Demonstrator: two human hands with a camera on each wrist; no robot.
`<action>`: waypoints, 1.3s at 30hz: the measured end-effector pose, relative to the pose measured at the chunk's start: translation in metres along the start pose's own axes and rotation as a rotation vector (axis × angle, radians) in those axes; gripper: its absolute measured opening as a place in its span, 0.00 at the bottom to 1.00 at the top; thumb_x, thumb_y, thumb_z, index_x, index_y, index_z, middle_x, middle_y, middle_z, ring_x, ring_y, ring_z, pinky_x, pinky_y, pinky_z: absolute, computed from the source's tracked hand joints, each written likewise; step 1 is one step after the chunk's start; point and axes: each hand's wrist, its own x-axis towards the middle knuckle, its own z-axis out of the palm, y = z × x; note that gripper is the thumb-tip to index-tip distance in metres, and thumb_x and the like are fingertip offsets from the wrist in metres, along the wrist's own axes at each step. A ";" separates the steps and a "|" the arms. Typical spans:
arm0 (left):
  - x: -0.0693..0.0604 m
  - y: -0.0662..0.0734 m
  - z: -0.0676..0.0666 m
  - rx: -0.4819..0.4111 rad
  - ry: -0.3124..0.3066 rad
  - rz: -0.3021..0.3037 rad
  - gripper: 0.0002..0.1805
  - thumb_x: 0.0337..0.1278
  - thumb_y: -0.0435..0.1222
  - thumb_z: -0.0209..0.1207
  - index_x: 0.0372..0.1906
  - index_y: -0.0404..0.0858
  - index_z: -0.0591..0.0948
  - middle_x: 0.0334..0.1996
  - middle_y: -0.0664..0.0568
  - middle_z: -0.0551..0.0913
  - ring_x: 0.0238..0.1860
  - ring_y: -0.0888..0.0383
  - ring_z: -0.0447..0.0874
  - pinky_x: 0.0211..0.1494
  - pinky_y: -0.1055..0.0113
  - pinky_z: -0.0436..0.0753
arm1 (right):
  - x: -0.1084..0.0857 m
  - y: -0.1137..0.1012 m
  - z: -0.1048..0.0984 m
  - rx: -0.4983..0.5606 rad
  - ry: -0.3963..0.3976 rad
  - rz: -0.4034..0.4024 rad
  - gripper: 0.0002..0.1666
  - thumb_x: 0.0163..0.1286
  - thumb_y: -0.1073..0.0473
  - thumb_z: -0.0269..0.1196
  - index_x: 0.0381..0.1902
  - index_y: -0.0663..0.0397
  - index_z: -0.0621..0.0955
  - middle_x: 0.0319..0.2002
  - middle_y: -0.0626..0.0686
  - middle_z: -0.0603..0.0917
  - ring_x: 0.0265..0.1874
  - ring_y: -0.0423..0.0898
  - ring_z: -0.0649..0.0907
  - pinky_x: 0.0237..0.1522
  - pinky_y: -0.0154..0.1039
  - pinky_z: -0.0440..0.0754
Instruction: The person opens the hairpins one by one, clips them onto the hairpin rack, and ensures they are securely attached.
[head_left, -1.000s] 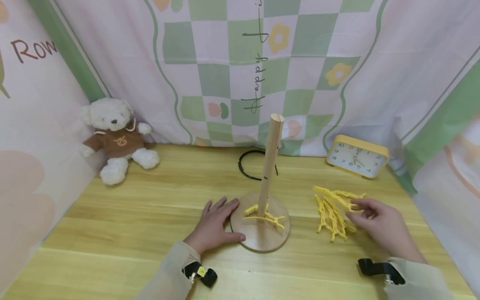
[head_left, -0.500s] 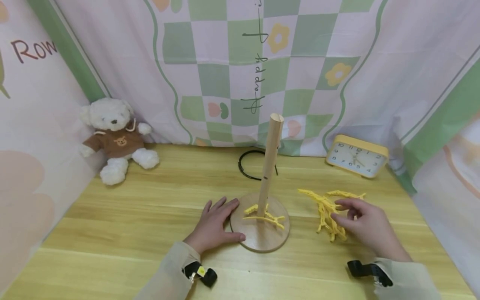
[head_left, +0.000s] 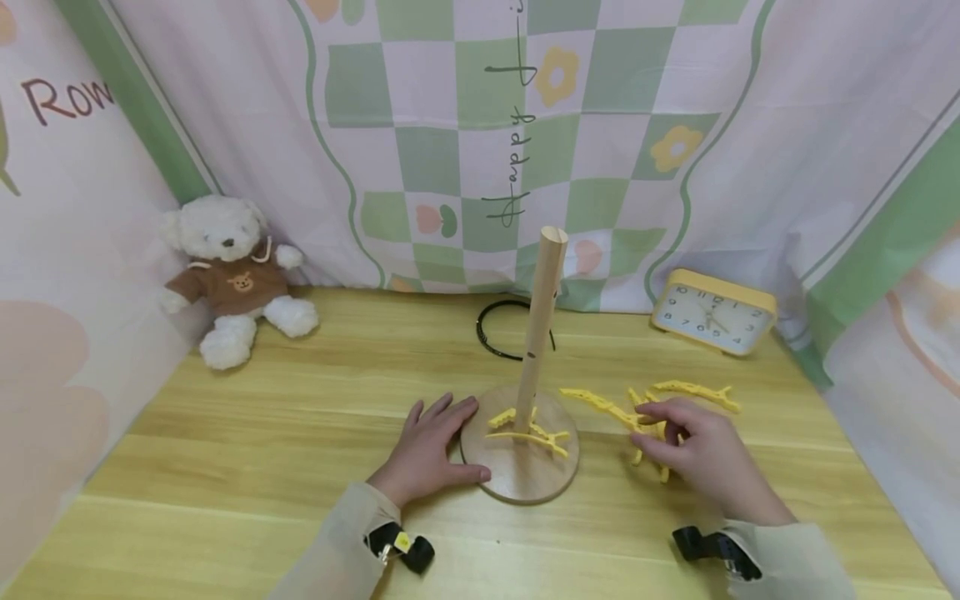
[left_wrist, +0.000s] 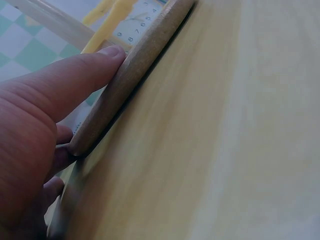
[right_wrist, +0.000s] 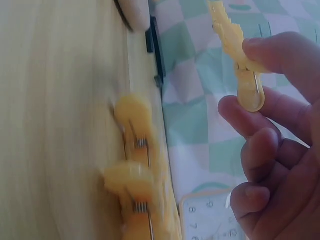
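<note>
In the head view, a wooden post [head_left: 542,317] stands upright on a round wooden base [head_left: 517,485]. Yellow toothed hair clips [head_left: 553,442] sit around the foot of the post. My left hand [head_left: 427,457] rests against the base's left side, fingers spread and straight; its thumb [left_wrist: 95,62] touches the rim in the left wrist view. To the right, my right hand [head_left: 701,454] pinches a yellow hair clip [head_left: 596,401] by its handle end, toothed jaws pointing left. Several more clips [right_wrist: 135,187] lie on the table under that hand, partly hidden by it.
A thin black hoop [head_left: 482,333] lies behind the post. At the back right leans a yellow clock [head_left: 712,318]. A white teddy bear [head_left: 238,283] sits at the back left, and a patterned curtain [head_left: 427,158] hangs behind the wooden table [head_left: 300,467].
My right hand has drawn a clip out of the pile and carried it left toward the post. My left hand and the stand have stayed put.
</note>
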 end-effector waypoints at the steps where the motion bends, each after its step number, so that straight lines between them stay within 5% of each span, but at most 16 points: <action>1: 0.000 0.000 0.000 0.000 0.000 0.001 0.56 0.45 0.66 0.68 0.77 0.44 0.63 0.76 0.54 0.63 0.78 0.47 0.51 0.78 0.43 0.35 | 0.000 -0.002 0.001 0.005 -0.010 -0.003 0.15 0.57 0.60 0.76 0.44 0.54 0.87 0.25 0.40 0.77 0.22 0.35 0.73 0.21 0.31 0.72; 23: 0.000 0.000 0.000 -0.008 -0.004 -0.004 0.56 0.46 0.65 0.69 0.77 0.44 0.63 0.76 0.54 0.63 0.79 0.47 0.50 0.78 0.43 0.35 | 0.002 -0.025 0.013 0.030 -0.091 -0.132 0.16 0.60 0.59 0.75 0.46 0.54 0.88 0.28 0.36 0.76 0.19 0.32 0.68 0.19 0.29 0.69; 39: 0.000 0.000 0.001 0.005 -0.003 -0.005 0.56 0.45 0.65 0.69 0.77 0.44 0.63 0.76 0.55 0.63 0.79 0.48 0.50 0.78 0.43 0.35 | 0.002 -0.031 0.018 0.045 -0.034 -0.135 0.17 0.57 0.62 0.76 0.45 0.55 0.88 0.27 0.36 0.76 0.20 0.32 0.69 0.20 0.28 0.69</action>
